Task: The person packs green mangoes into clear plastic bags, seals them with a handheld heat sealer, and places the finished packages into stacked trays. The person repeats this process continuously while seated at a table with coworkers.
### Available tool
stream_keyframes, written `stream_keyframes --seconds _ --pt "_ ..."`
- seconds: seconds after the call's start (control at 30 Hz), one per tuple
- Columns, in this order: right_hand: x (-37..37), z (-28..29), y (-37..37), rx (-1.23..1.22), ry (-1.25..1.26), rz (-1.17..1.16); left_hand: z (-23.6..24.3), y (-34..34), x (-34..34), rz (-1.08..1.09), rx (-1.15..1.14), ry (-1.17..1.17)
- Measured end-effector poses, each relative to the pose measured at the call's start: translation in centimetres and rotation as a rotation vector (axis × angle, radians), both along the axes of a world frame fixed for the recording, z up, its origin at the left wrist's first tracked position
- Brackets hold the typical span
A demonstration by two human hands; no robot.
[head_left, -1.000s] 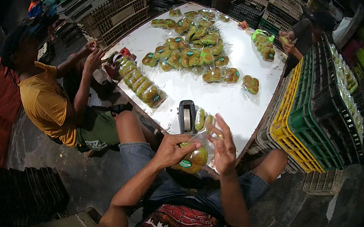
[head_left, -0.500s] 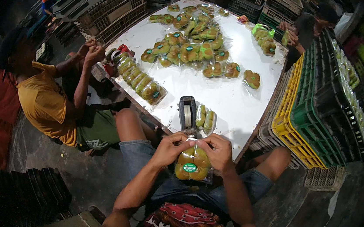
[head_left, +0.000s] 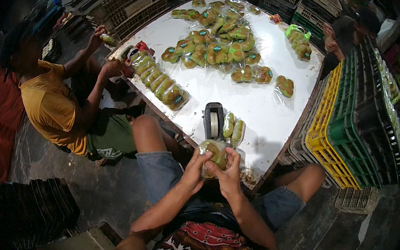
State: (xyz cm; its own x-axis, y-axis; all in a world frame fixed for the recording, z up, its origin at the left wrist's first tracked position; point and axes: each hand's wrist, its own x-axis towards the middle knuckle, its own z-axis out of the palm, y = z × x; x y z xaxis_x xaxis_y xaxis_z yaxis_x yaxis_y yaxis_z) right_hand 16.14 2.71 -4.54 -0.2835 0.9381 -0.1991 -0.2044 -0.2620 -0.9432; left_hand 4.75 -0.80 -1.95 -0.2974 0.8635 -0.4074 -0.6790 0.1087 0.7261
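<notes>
A clear bag of round green-brown fruit (head_left: 215, 151) is between my two hands, over the table's near edge. My left hand (head_left: 193, 169) grips its left side with the thumb on top. My right hand (head_left: 227, 174) clasps the right side, thumb across the near end. Just beyond the bag, a black tape dispenser (head_left: 214, 121) with a pale roll stands on the white table (head_left: 263, 114). Close to the dispenser's right side, bagged green fruit (head_left: 233, 129) stands on edge.
Bagged fruit is heaped (head_left: 214, 54) mid-table, with a packed row (head_left: 158, 80) at left and another (head_left: 298, 44) far right. A co-worker in a yellow shirt (head_left: 50, 101) sits at left. Stacked crates (head_left: 339, 124) rise along the right side.
The bag has tilted up and moved toward the tape dispenser. My fingers have shifted from pinching its top edge to clasping its sides. The left co-worker's hands have moved apart.
</notes>
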Motion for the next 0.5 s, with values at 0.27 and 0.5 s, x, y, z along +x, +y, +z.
stream_keyframes --seconds 0.27,0.5 --pt "-2.3 -8.8 8.3 -0.059 -0.524 0.027 0.9 0.2 -3.3 0.034 -0.091 -0.086" --pt "2.5 -5.7 6.0 0.451 -0.712 0.229 2.6 0.1 -5.6 -0.163 -0.019 0.019"
